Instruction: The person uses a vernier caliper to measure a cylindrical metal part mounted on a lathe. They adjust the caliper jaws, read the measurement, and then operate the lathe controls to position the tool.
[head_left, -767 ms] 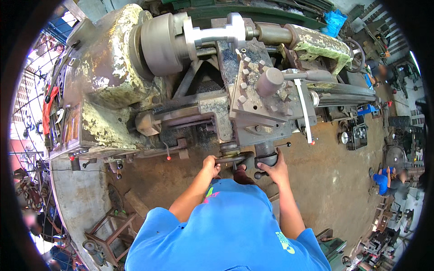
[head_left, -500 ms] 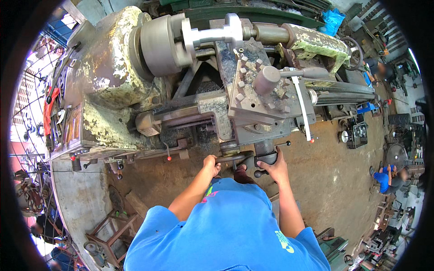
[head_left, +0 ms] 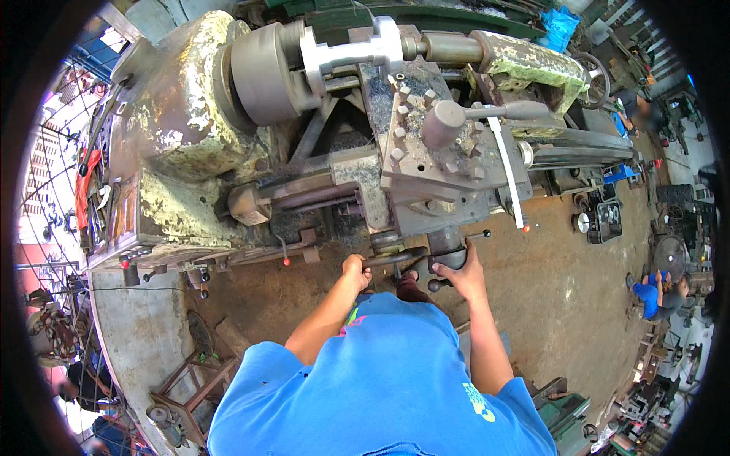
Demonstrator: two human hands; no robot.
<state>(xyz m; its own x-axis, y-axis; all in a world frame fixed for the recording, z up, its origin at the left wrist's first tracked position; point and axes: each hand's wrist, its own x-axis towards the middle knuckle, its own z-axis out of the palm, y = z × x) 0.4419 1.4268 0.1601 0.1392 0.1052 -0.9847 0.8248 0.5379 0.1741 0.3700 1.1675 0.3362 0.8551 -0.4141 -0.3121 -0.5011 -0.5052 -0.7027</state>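
My left hand (head_left: 355, 274) is closed on the left rim of the carriage handwheel (head_left: 397, 257), below the lathe's saddle. My right hand (head_left: 465, 275) wraps round the dark hub of the cross-slide handle (head_left: 448, 259), thumb on its near side; a ball knob (head_left: 435, 286) hangs beside it. Above both hands, the tool post (head_left: 443, 125) carries several square-headed bolts and a long clamping lever. Behind it, a shiny metal workpiece (head_left: 351, 55) spans from the grey chuck (head_left: 262, 74) to the tailstock (head_left: 525, 64). The chuck's jaws look blurred. The cutting tip cannot be made out.
The worn headstock (head_left: 186, 99) stands at left. A white strip (head_left: 507, 171) hangs from the tool post lever. Metal chips cover the saddle (head_left: 365, 178). A black crate (head_left: 608, 221) sits on the floor at right, and a person in blue (head_left: 650, 298) is farther off.
The view has shifted slightly, so the lathe sits a little higher and farther left. Both hands keep their places on the handwheel and the cross-slide handle.
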